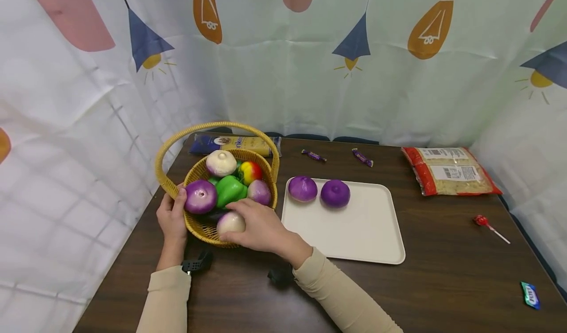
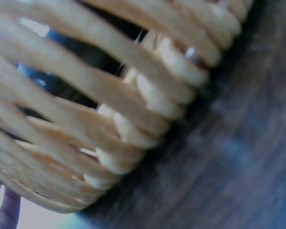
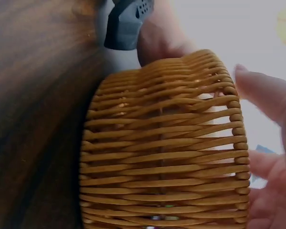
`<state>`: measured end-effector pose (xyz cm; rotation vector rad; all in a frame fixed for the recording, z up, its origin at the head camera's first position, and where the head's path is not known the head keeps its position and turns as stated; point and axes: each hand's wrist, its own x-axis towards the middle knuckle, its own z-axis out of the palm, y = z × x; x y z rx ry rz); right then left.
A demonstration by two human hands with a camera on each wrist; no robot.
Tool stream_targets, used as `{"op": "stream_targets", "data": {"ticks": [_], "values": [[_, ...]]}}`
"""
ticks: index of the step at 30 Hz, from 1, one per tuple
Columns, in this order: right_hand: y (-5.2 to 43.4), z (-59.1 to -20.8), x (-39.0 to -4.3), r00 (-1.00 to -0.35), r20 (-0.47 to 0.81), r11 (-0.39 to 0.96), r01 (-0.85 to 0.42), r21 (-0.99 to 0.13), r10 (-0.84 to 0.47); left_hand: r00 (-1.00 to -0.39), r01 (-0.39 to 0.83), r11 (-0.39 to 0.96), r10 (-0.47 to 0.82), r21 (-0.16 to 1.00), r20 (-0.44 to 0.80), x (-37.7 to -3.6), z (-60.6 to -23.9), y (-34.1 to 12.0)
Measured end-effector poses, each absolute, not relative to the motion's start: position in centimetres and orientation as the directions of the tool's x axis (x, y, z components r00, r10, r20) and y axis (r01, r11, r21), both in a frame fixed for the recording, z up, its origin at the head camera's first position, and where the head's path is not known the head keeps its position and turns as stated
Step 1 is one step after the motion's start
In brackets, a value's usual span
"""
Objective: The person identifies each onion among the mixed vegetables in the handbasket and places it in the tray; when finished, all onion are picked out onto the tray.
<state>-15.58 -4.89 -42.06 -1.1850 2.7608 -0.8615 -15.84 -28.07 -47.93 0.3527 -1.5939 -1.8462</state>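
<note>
The right hand [image 1: 261,227] curls its fingers around a pale onion [image 1: 231,222] at the near edge of the basket [image 1: 201,227]. The left hand [image 1: 172,218] grips the basket's left rim. Just right of the basket, a tray [image 1: 354,229] holds two purple onions [image 1: 319,191].

A pale, purple-tinged onion [image 1: 231,222] sits at the near rim of the vegetable-filled wicker basket [image 1: 201,227].

Tan woven basket [image 1: 201,227], purple onions [image 1: 334,193], cream tray [image 1: 372,234], seemingly dark-brown table [image 1: 443,284].
</note>
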Motion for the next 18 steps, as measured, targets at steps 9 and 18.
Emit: {"op": "stream_targets", "data": {"ticks": [9, 18], "values": [[-5.8, -41.7, -16.9, -0.703, 0.026, 0.628, -0.651, -0.426, -0.711, -0.749, 0.287, -0.010, -0.626, 0.958, 0.218, -14.8, -46.1, -27.0], [-5.4, -42.1, -17.4, -0.701, 0.058, 0.566, -0.620, -0.543, -0.711, -0.744, 0.295, 0.011, -0.625, 0.955, 0.237, -14.7, -45.4, -26.5]]}}
